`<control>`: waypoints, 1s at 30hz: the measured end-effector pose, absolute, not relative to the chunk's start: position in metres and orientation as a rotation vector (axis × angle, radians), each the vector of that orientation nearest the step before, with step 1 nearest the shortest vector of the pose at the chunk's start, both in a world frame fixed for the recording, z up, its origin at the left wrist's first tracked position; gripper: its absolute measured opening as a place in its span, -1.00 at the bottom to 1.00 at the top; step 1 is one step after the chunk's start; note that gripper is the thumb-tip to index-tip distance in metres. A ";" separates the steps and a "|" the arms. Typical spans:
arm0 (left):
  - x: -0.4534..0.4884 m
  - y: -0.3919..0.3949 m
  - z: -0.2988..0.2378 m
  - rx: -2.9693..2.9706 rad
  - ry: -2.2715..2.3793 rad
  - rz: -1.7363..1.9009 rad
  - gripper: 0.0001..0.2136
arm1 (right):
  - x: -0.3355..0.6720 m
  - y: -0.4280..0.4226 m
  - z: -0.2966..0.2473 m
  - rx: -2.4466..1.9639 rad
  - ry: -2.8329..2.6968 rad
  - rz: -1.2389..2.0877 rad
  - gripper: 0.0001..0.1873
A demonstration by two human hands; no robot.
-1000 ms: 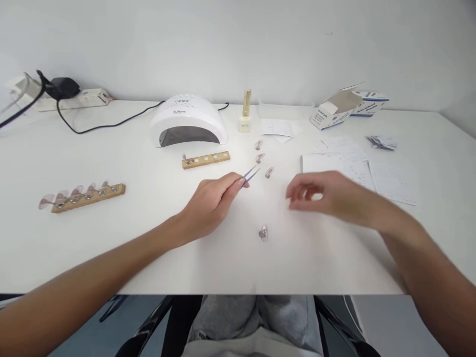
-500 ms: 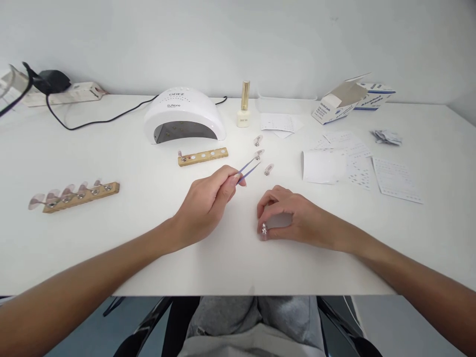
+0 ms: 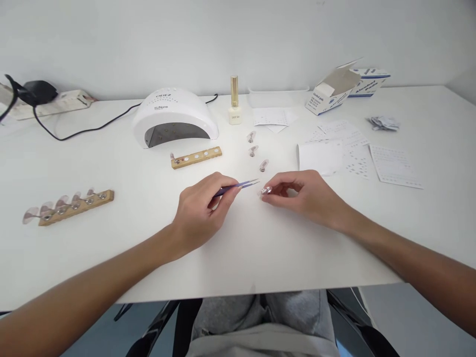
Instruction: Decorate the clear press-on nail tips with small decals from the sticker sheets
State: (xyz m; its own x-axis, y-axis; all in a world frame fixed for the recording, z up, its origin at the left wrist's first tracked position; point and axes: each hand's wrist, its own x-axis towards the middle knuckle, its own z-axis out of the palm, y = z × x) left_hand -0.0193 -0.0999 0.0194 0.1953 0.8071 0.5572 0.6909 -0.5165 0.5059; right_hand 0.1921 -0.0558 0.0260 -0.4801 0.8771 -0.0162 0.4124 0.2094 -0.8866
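Blue-purple tweezers (image 3: 243,185) are gripped between the thumb and fingers of my left hand (image 3: 204,213), tips pointing right. My right hand (image 3: 303,198) pinches a nail tip with silver stars (image 3: 267,190), just right of the tweezer points and apart from them. Beyond my hands, three clear nail tips on small metal stands (image 3: 253,150) stand in a loose column on the white table (image 3: 238,258). A wooden holder strip (image 3: 197,157) with white dots lies behind my left hand and bears one small tip at its left end.
A white nail lamp (image 3: 174,116) and a gold-capped polish bottle (image 3: 234,101) stand at the back. Another wooden strip (image 3: 76,208) with several nail tips lies left. Sticker sheets (image 3: 396,166), alcohol pad boxes (image 3: 330,91) and foil packets (image 3: 383,123) lie right.
My right hand has moved up and away from me, bringing the starred nail tip near the tweezers. The tweezers have swung from pointing at the standing tips to pointing right. The view has shifted slightly.
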 end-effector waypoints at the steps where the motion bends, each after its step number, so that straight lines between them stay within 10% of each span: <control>1: -0.019 -0.099 0.018 2.330 1.461 1.248 -0.95 | 0.192 -0.055 0.025 -1.200 -1.966 1.208 -0.88; 30: -0.019 -0.098 0.005 2.342 1.475 1.140 -0.89 | 0.192 -0.055 0.028 -1.287 -1.982 1.126 -0.92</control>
State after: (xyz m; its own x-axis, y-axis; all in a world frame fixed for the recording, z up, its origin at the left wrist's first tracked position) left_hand -0.0188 -0.0985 0.0045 0.2285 0.8232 0.5197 0.7108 -0.5059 0.4888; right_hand 0.1921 -0.0555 0.0283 -0.4149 0.9097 -0.0158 0.4791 0.2037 -0.8538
